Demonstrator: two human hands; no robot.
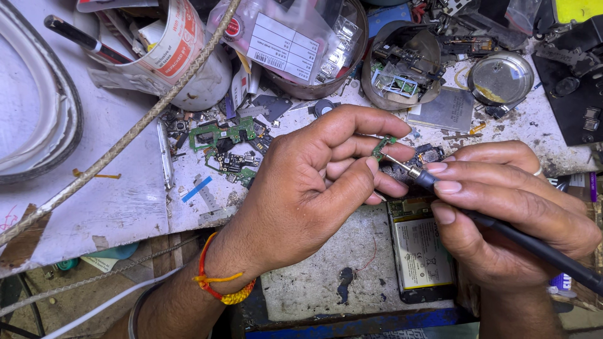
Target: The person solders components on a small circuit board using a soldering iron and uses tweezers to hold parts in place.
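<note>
My left hand (314, 182) pinches a small green circuit board (383, 145) between thumb and fingers, above the cluttered bench. My right hand (509, 207) grips a dark soldering iron (502, 229) like a pen. Its metal tip (397, 162) touches the small board. An orange and red thread band circles my left wrist. Below my hands lies an opened phone with its battery (422, 251) showing.
Green circuit boards (223, 135) and loose parts litter the white bench top. Round tins with parts (402, 66) and a small metal dish (500, 78) stand at the back. A braided cable (125, 135) crosses the left side. A tape roll with pens (160, 47) stands back left.
</note>
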